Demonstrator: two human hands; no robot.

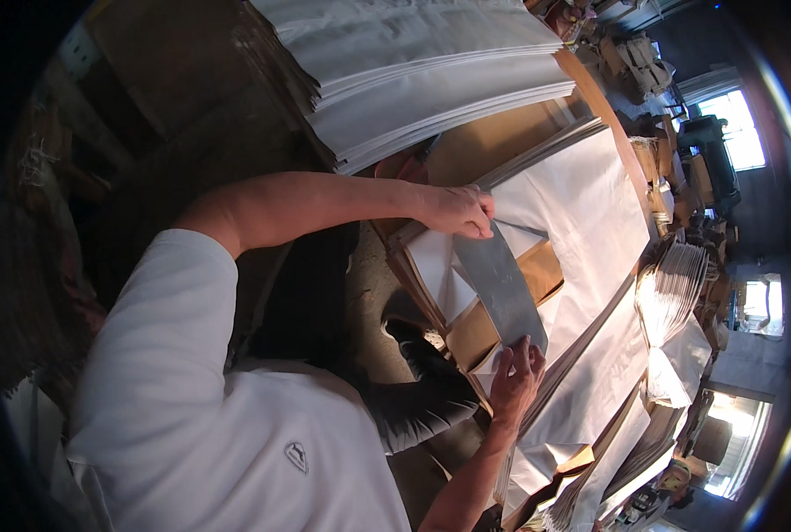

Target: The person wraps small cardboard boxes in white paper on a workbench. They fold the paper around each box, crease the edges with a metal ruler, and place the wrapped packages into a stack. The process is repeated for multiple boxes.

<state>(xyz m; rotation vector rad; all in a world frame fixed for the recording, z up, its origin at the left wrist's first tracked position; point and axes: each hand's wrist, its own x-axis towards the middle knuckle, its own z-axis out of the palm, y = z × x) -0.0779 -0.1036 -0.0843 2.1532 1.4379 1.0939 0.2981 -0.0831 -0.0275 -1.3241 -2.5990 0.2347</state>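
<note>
A flat grey strip (505,286), perhaps a metal plate, lies slantwise over a folded paper sack end with white and brown flaps. My left hand (459,209) is closed round its upper end, the fingers curled in. At the lower end, my right hand (518,376) has its fingertips on the strip, with the thumb a little apart. Beneath are the brown paper folds (543,271) and a white flap (435,269). The stack of white paper sacks (582,186) reaches away to the right.
More stacked white sacks (435,100) lie beyond my left arm. On the right stands a tied bundle of sacks (671,312), near further sacks (588,372). The curved wooden table edge (595,86) shows at the far side. My shoe (402,329) is on the floor below.
</note>
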